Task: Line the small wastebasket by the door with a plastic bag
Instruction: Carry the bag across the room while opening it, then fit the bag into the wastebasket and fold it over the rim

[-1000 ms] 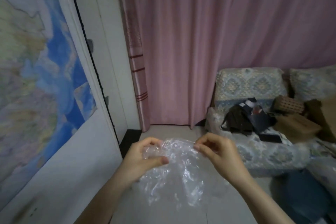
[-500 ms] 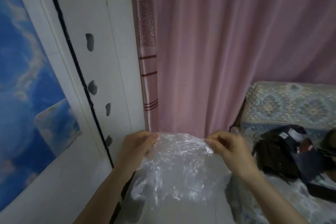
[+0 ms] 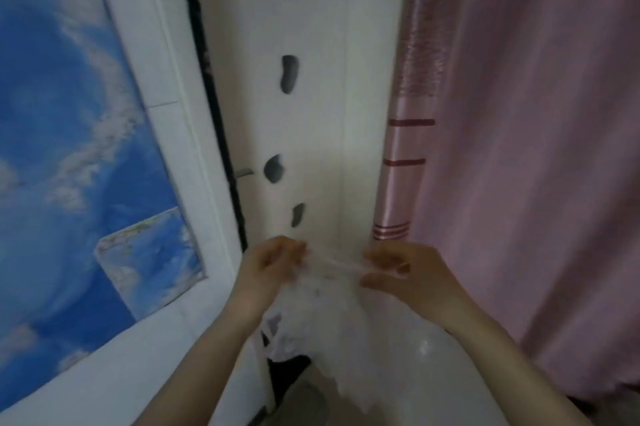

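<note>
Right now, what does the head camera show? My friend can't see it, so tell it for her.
Two bare hands, left hand and right hand, stretch a clear bag between them. Behind are a white door, a blue map on the left and a pink curtain on the right.

1. I can read no text, label, brand or number anywhere here.
2. The blue poster point(image 3: 69, 148) at my nine o'clock is too blurred to show any lettering.
</note>
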The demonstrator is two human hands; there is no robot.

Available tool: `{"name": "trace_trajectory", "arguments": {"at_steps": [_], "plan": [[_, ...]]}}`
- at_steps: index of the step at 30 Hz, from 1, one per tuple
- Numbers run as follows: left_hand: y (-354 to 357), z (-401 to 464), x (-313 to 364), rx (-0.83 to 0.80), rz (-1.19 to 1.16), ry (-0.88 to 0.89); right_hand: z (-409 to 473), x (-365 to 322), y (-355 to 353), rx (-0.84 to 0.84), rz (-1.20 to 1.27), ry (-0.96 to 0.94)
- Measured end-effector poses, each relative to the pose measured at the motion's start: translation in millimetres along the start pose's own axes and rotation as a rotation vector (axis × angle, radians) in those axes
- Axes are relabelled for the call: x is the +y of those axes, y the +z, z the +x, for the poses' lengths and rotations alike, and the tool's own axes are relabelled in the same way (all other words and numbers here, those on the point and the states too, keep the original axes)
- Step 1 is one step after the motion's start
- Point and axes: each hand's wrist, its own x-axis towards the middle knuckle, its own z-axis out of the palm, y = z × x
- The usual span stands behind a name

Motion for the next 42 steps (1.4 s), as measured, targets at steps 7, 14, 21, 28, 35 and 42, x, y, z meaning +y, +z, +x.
{"name": "trace_trajectory", "arguments": {"at_steps": [7, 14, 21, 28, 35, 42], "plan": [[-13, 14, -11, 0.204, 0.551, -0.151, 125, 31, 23, -0.335, 0.024, -0.305], [22, 29, -7, 0.134, 0.827, -0.054, 159, 36, 38, -0.491, 0.22, -0.419], [10, 9, -14, 0.573, 0.439, -0.14, 184, 52, 18, -0.728, 0.227, -0.302], [-5, -13, -26, 0.679, 0.317, -0.161, 186, 59, 29, -0.549, 0.375, -0.219], [-18, -16, -13, 0.408, 0.415, -0.285, 177, 26, 51, -0.523, 0.347, -0.329], [5, 28, 8, 0.427, 0.365, -0.105, 171, 5, 48, -0.528, 0.454, -0.352]]}}
